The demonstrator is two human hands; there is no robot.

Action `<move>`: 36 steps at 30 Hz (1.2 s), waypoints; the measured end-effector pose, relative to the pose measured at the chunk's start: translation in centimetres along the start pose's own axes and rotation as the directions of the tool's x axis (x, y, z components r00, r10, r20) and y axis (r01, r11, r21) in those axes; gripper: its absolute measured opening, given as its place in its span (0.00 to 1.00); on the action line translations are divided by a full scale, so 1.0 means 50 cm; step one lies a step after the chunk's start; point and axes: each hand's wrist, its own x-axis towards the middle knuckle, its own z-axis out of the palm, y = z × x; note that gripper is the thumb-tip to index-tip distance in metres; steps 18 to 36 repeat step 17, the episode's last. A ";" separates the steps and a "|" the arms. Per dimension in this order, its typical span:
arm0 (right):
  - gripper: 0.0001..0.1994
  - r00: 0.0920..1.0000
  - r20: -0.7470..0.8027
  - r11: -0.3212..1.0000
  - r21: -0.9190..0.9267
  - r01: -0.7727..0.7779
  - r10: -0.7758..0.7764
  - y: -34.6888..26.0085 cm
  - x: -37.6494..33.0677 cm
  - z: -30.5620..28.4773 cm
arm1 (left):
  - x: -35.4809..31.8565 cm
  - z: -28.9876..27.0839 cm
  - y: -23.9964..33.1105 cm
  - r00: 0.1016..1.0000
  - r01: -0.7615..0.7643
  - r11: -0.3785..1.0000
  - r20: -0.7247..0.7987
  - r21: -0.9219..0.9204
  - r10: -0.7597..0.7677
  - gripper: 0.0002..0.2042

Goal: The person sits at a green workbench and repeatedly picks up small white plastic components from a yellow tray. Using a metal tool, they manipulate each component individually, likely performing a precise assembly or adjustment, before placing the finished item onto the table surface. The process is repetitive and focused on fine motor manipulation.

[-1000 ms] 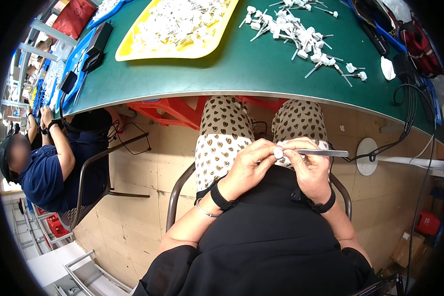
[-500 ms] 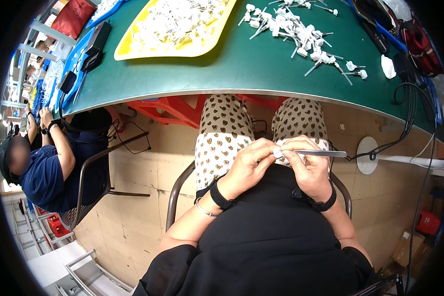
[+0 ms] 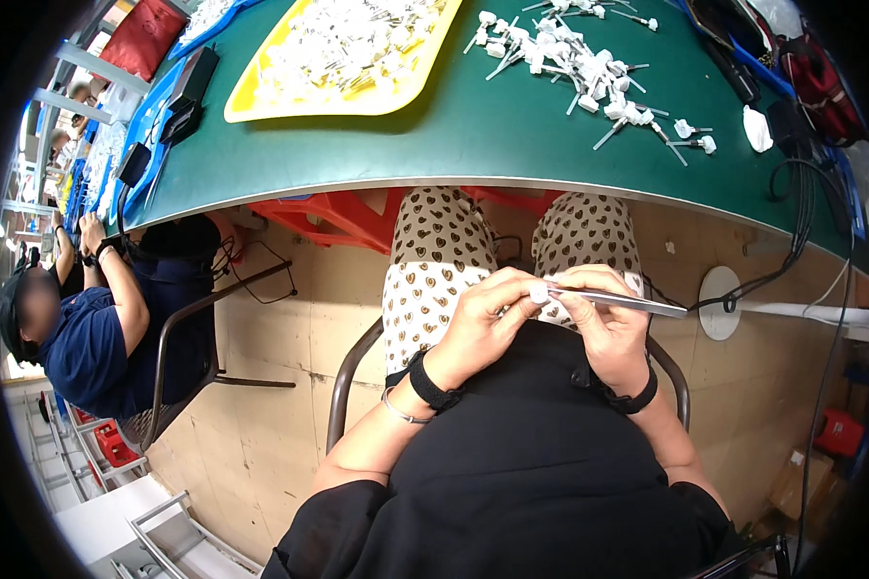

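Observation:
Above my lap, my left hand [image 3: 490,323] pinches a small white plastic part [image 3: 539,291] between thumb and fingertips. My right hand [image 3: 603,323] is closed on slim grey metal tweezers [image 3: 647,304], whose rear end sticks out to the right. The tweezers' tip meets the white part between both hands, but fingers hide the exact contact. On the green table [image 3: 309,154] ahead, white pieces with thin clear tubes [image 3: 589,72] lie in a loose pile. A yellow tray [image 3: 246,106] to its left is heaped with similar pieces.
A co-worker in dark blue [image 3: 97,338] sits at the left on a metal-framed chair [image 3: 159,376]. Black cables [image 3: 801,207] hang off the table's right end near a white stand base [image 3: 719,299]. Red stools [image 3: 343,217] stand under the table, whose front edge runs beyond my knees.
The tweezers have turned slightly, their rear end now lower and further right. Both hands stay close together around the white part.

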 end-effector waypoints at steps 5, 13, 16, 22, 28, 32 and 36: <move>0.06 1.000 0.001 1.000 0.024 -0.017 0.017 0.015 -0.005 -0.001 | -0.004 0.001 -0.009 0.997 0.076 0.992 -0.001 -0.100 -0.077 0.07; 0.06 1.000 0.012 0.999 -0.031 0.024 -0.023 0.013 -0.004 -0.001 | -0.006 0.004 -0.015 0.995 0.093 0.990 -0.009 -0.109 -0.095 0.08; 0.06 0.999 0.020 0.998 -0.054 0.034 -0.033 0.013 -0.004 -0.001 | -0.006 0.005 -0.016 0.997 0.081 0.992 -0.007 -0.099 -0.082 0.08; 0.05 0.999 0.026 0.998 -0.061 0.035 -0.034 0.011 -0.003 -0.002 | -0.006 0.004 -0.015 0.997 0.081 0.992 -0.008 -0.098 -0.082 0.08; 0.05 0.999 0.026 0.998 -0.061 0.035 -0.034 0.011 -0.003 -0.002 | -0.006 0.004 -0.015 0.997 0.081 0.992 -0.008 -0.098 -0.082 0.08; 0.05 0.999 0.026 0.998 -0.061 0.035 -0.034 0.011 -0.003 -0.002 | -0.006 0.004 -0.015 0.997 0.081 0.992 -0.008 -0.098 -0.082 0.08; 0.05 0.999 0.026 0.998 -0.061 0.035 -0.034 0.011 -0.003 -0.002 | -0.006 0.004 -0.015 0.997 0.081 0.992 -0.008 -0.098 -0.082 0.08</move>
